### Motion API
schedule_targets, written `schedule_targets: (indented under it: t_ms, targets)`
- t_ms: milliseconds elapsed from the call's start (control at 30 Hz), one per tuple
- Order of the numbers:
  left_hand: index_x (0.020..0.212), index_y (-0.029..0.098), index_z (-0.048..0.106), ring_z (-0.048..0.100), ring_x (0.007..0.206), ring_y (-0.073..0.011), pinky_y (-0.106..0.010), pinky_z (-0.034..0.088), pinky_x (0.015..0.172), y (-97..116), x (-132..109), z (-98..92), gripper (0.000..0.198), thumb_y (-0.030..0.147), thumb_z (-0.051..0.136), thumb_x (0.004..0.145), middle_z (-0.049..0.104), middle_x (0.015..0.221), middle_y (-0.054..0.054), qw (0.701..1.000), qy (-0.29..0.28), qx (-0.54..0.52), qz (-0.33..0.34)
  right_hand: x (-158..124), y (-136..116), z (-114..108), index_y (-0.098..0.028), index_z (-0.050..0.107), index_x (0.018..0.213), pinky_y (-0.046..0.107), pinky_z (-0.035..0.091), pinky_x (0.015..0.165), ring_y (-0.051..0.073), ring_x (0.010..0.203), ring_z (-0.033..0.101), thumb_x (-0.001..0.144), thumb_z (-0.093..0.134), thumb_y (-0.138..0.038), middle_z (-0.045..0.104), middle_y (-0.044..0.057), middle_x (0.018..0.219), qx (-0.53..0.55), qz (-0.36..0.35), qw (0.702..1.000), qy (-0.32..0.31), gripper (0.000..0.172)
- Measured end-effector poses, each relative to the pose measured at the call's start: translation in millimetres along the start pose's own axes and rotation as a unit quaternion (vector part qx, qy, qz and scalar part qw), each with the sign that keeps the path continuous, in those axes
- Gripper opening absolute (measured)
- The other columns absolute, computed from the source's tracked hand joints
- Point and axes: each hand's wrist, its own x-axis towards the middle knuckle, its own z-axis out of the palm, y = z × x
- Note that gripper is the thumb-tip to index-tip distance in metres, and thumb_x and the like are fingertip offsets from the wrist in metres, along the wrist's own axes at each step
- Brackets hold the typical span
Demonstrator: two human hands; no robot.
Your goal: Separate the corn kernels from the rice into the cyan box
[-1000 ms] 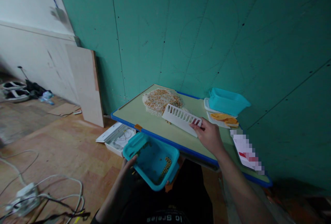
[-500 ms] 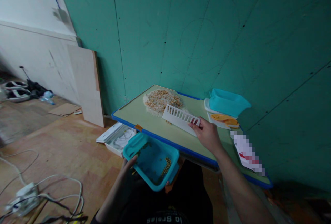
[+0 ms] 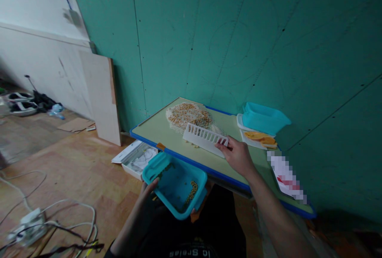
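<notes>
In my right hand (image 3: 235, 152) is the right end of a white slotted plastic strip (image 3: 204, 140), held tilted over the table beside a heap of pale grains and yellow-brown beans (image 3: 189, 115). A few loose beans (image 3: 192, 145) lie by its lower left edge. My left hand (image 3: 149, 188) grips the left rim of a blue plastic container (image 3: 176, 188) below the table's front edge. Beans (image 3: 192, 194) line the right side inside it, and darker bits cling to its far left part.
The pale table (image 3: 155, 130) has a blue edge and stands against a green wall. On its right are another blue container (image 3: 264, 118), an orange cloth (image 3: 261, 138) and a blurred flat packet (image 3: 286, 174). An open white box (image 3: 139, 160) and cables (image 3: 74, 214) lie on the floor.
My right hand has moved the slotted strip slightly left and towards me, away from the heap. The left hand and its container hold still.
</notes>
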Motion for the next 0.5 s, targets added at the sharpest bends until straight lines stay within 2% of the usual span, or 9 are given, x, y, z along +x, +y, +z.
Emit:
schedule_targets:
  t_ms: [233,333,500]
  targets:
    - [0.177,0.041,0.046,0.079,0.137,-0.0446,-0.057,0.069,0.103,5.5,-11.9,6.4,0.093,0.044,0.090,0.094,0.070,0.159,-0.020,1.000,0.003,0.015,0.007,-6.4,1.8,3.7,-0.026,0.073,0.090,0.032,0.061,0.070,0.028,0.076,0.085,0.101,0.075,-0.043,0.088,0.008,0.086,0.001,-0.009,1.000,-0.012,0.020]
    - [0.177,0.041,0.048,0.078,0.138,-0.0437,-0.055,0.069,0.104,5.4,-7.4,4.9,0.091,0.044,0.088,0.095,0.072,0.158,-0.019,1.000,0.020,0.023,0.002,-8.9,2.1,4.6,-0.025,0.075,0.090,0.030,0.058,0.065,0.026,0.073,0.084,0.102,0.074,-0.043,0.087,0.007,0.082,-0.012,-0.026,1.000,-0.006,0.021]
    - [0.180,0.040,0.044,0.079,0.135,-0.0452,-0.059,0.069,0.103,4.1,2.9,-3.1,0.098,0.046,0.089,0.093,0.074,0.156,-0.020,1.000,0.012,0.018,-0.006,-22.5,3.3,-2.5,-0.025,0.079,0.092,0.028,0.053,0.059,0.024,0.064,0.082,0.107,0.071,-0.042,0.086,0.006,0.078,-0.054,-0.072,0.996,0.027,0.024]
